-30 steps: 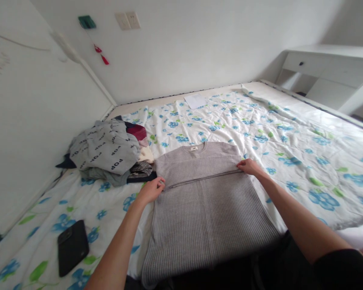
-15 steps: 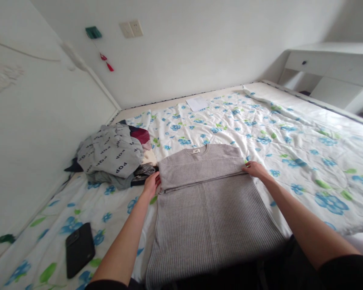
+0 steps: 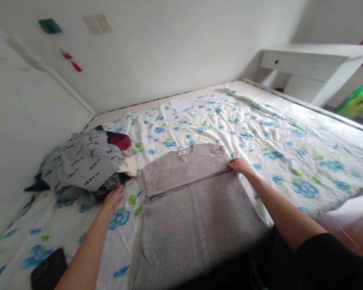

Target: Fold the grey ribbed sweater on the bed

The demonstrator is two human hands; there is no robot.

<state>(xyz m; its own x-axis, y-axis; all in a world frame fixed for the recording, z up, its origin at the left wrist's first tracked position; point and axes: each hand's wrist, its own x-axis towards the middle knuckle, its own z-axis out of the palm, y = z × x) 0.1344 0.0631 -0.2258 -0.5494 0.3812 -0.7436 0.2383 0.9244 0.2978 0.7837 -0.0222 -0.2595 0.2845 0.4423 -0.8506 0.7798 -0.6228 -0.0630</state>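
Note:
A grey ribbed sweater [image 3: 196,217] lies flat, its neckline at the far side and its sleeves folded across the chest in a band. At the right end of that band, my right hand [image 3: 239,166] pinches the sweater's edge between thumb and fingers. My left hand [image 3: 113,199] is off the sweater, at the near right side of a clothes pile [image 3: 81,161]. Its fingers look stretched out, though slightly blurred, and hold nothing that I can see. Whether they touch the pile I cannot tell. A grey garment printed with "POP" tops the pile.
Blue-flowered bedding [image 3: 278,153] spreads under everything. A black phone [image 3: 50,270] lies at the near left, partly behind my left forearm. White paper [image 3: 180,104] rests near the back wall. A white desk [image 3: 305,66] stands at the far right.
My left hand has left the sweater's left edge and moved left to the clothes pile. My right hand stays at the right edge. The view has turned right.

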